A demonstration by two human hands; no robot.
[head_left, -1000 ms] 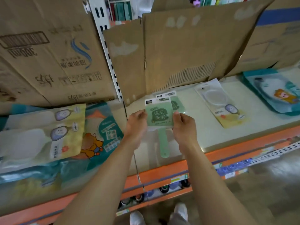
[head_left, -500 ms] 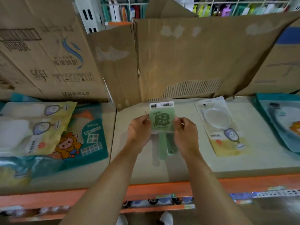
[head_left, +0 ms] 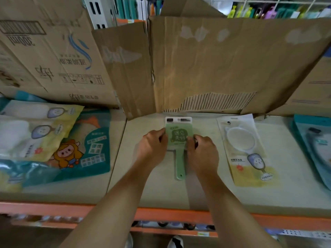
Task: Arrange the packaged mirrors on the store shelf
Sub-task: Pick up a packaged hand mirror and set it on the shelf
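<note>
The left hand [head_left: 154, 144] and the right hand [head_left: 202, 151] are both closed in a pinch grasp on one green packaged mirror [head_left: 179, 136]. The left edge of the pack is gripped by the left fingers and the right edge by the right fingers. Both forearms are extended forward across the orange front edge of the shelf [head_left: 161, 192]. The backs of the hands are turned upward and the fingers are curled inward toward each other.

The pack is located about midway along the shelf, nearer the rear edge than the front edge. The white header card is directed toward the rear edge and the green handle toward the front edge. One green paddle-shaped mirror is contained in the clear sleeve behind a green printed card. Whether the pack rests on the shelf board or is held just above it cannot be determined.

Near the right hand, toward the right end of the shelf, one yellow-card mirror pack [head_left: 247, 153] is laid flat; a round whitish mirror is contained in it. One teal pack [head_left: 315, 151] is cut off at the right end. At the left end, a heap of overlapping packs [head_left: 53, 140], yellow and teal, is laid; their number cannot be counted reliably. Along the rear edge, one printed cardboard box [head_left: 44, 51] and one folded cardboard sheet [head_left: 215, 65] are stood. The contents of the box are not visible.
</note>
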